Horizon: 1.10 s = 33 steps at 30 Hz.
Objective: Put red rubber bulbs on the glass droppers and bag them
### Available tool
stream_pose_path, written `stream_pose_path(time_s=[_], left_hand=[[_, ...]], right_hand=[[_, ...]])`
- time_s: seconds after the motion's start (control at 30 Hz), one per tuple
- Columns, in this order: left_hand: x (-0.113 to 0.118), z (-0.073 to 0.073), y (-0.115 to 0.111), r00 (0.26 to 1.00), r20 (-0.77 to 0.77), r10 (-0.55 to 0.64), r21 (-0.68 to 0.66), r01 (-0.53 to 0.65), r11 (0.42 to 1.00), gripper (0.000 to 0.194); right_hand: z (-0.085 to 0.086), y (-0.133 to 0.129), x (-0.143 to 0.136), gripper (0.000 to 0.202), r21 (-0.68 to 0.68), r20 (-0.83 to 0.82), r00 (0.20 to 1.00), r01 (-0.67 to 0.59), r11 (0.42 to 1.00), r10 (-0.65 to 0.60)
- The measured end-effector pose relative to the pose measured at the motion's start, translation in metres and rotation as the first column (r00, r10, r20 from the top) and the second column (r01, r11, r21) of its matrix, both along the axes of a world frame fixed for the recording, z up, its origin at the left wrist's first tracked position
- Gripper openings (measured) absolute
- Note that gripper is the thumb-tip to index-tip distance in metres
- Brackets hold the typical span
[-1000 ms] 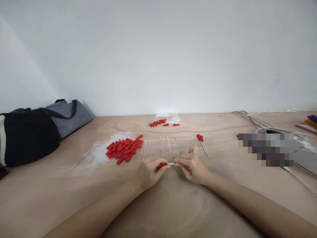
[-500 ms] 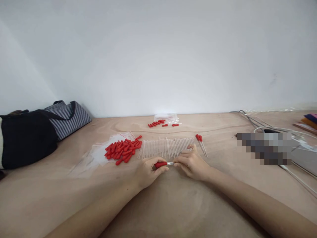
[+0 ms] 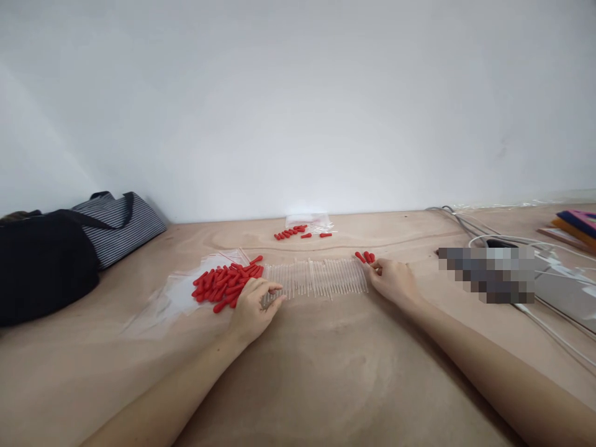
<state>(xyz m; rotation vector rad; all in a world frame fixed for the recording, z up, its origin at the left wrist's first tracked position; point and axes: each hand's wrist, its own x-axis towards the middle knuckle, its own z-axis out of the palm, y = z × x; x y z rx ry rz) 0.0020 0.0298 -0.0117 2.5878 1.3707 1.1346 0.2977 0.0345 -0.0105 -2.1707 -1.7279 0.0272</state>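
Observation:
My left hand (image 3: pixel 255 308) hovers beside a pile of red rubber bulbs (image 3: pixel 222 282), thumb and fingers apart, with nothing in it. A row of clear glass dropper tubes (image 3: pixel 316 276) lies side by side to its right. At the row's right end, my right hand (image 3: pixel 393 280) pinches a glass dropper with a red bulb (image 3: pixel 360 256); most of its tube is hidden by the fingers. Right beside it show the red bulbs of two more droppers (image 3: pixel 369 257), their tubes hidden behind the hand.
Plastic zip bags (image 3: pixel 172 295) lie under and left of the bulb pile. Farther back are several red bulbs (image 3: pixel 288 233) and a bag with thin tubes (image 3: pixel 307 221). A black bag (image 3: pixel 44 267) and a striped bag (image 3: pixel 123 226) stand left; cables (image 3: pixel 465 226) run at right.
My hands have moved apart. The right has carried the dropper to the right, beside the two capped ones; the left has let go of the bulb and moved left toward the pile.

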Motion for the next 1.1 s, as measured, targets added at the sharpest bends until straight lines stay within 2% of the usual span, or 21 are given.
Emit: stream_pose_path(time_s=[0.27,0.4,0.57,0.8,1.1], left_hand=[[0.000,-0.001,0.001,0.998,-0.060,0.018,-0.047,-0.021,0.999,0.010],[-0.007,0.002,0.001,0.975,-0.174,0.136,-0.046,-0.146,0.988,0.011],[-0.024,0.012,-0.001,0.906,-0.301,0.299,-0.081,-0.337,0.938,0.023],[-0.036,0.025,-0.004,0.835,-0.425,0.350,-0.129,-0.438,0.890,0.025],[-0.039,0.029,-0.004,0.657,-0.603,0.452,0.048,-0.536,0.843,0.024]], right_hand=[[-0.003,0.006,-0.001,0.022,-0.116,0.082,0.996,-0.014,0.993,0.024],[-0.001,0.005,-0.002,0.022,-0.103,0.087,0.996,-0.022,0.994,0.031],[0.001,0.004,-0.005,0.024,-0.045,0.107,0.993,-0.041,0.998,0.046],[0.004,0.010,-0.008,0.028,-0.194,0.150,0.986,-0.036,0.980,0.066],[0.004,0.017,-0.013,0.021,-0.241,0.195,0.978,-0.022,0.970,0.071]])
